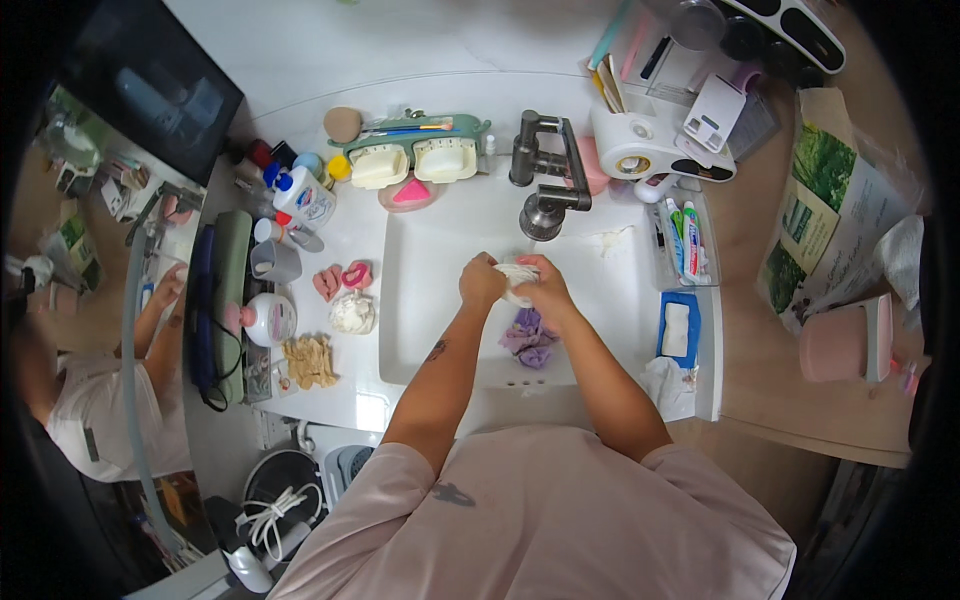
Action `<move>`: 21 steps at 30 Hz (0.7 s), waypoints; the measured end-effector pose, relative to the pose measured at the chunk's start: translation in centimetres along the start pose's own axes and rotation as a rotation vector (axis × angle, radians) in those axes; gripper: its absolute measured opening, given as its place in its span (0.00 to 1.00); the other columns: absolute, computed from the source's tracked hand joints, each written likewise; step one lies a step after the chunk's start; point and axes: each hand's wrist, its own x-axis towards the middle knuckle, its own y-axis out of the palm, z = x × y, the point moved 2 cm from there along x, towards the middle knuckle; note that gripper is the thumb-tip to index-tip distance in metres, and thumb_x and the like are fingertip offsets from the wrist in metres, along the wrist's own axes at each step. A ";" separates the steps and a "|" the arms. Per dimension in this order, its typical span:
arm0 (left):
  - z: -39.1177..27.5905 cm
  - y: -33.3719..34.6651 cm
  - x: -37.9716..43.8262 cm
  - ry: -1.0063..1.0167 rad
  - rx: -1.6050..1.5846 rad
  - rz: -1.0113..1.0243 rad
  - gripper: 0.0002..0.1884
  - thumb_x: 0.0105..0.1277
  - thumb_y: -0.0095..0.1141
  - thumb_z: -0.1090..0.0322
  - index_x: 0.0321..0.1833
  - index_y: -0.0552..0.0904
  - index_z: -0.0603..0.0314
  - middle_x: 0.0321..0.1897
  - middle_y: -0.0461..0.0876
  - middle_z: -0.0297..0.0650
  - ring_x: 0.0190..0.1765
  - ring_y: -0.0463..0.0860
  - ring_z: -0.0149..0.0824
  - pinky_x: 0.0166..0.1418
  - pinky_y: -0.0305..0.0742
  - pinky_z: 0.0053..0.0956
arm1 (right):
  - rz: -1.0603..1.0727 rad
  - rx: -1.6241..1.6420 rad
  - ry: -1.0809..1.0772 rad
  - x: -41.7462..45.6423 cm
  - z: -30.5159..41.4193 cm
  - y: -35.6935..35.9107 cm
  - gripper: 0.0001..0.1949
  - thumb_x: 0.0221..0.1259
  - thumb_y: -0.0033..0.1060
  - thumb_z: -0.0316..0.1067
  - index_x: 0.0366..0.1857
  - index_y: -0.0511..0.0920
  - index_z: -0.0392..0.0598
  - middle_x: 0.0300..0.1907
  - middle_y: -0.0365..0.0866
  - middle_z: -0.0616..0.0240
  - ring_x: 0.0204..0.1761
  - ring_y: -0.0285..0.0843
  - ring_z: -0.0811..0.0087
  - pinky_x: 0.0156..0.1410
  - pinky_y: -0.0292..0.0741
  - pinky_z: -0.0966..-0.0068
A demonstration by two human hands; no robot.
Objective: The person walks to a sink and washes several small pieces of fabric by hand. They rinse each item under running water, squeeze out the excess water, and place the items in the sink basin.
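My left hand (481,279) and my right hand (549,288) both grip a bunched white cloth (516,274) over the white sink (435,247). The cloth is twisted between them, just below the dark faucet (541,217). Under my right wrist, a crumpled purple cloth (529,337) lies on the basin floor towards the front wall. Whether water is running from the faucet is hard to make out.
On the left counter lie a crumpled tan cloth (309,361), a white cloth (352,313) and small pink cloths (327,283). Bottles (304,196) stand behind them. Soap dishes (445,159) line the back. At right are a toothpaste tray (686,240) and a blue packet (678,330).
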 end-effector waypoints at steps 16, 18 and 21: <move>-1.8 1.1 -2.7 0.012 -0.448 0.233 0.13 0.45 0.66 0.69 0.32 0.79 0.66 0.28 0.84 0.48 0.34 0.84 0.42 0.37 0.76 0.33 | -0.359 -0.711 -0.048 1.6 -1.5 -3.9 0.26 0.41 0.65 0.23 0.51 0.74 0.40 0.48 0.78 0.52 0.48 0.78 0.62 0.50 0.75 0.73; -1.4 0.5 -2.0 0.009 -0.141 0.052 0.10 0.48 0.61 0.69 0.33 0.80 0.65 0.28 0.84 0.50 0.35 0.84 0.46 0.38 0.76 0.35 | -0.247 -0.291 -0.015 1.7 -2.4 -3.1 0.23 0.45 0.62 0.23 0.51 0.75 0.41 0.46 0.79 0.57 0.46 0.78 0.67 0.51 0.75 0.74; 0.0 0.3 -1.0 -0.023 0.054 0.046 0.08 0.50 0.56 0.69 0.32 0.81 0.64 0.29 0.84 0.50 0.35 0.84 0.47 0.39 0.77 0.36 | -0.003 0.099 0.234 -1.0 -0.3 0.8 0.20 0.48 0.61 0.23 0.49 0.75 0.44 0.43 0.79 0.65 0.44 0.76 0.73 0.51 0.72 0.76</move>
